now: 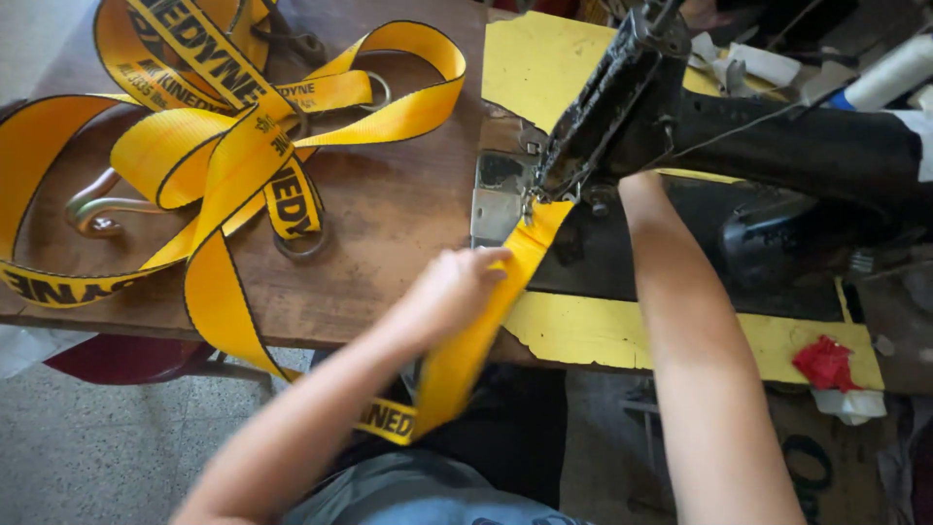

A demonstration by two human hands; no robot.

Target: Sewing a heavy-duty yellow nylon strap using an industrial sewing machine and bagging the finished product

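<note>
Left hand (455, 290) laid on a yellow webbing strap (486, 321), fingers (491, 261) together and curled over the strap's edge, pressing it just short of the needle. Strap running from the person's lap, up over the counter (389, 214) edge, to the foot of a black sewing machine (622, 107), its far end tucked under the machine's head. Right hand hidden behind the sewing machine's head; only the forearm (680, 321) visible, reaching up to the machine, so state of those fingers cannot be told. Heaped on the counter's left part: loose loops of yellow webbing (224, 146) with black edging and black lettering, well apart from the left hand. Among the loops, a metal hook (97, 209) at the far left and metal rings (303, 245) partly covered by webbing. Under and beside the machine, a torn yellow sheet (544, 63) covering the counter. At the right edge, red scrap (826, 362) lying on that sheet. White thread spool (894, 70) at upper right.
</note>
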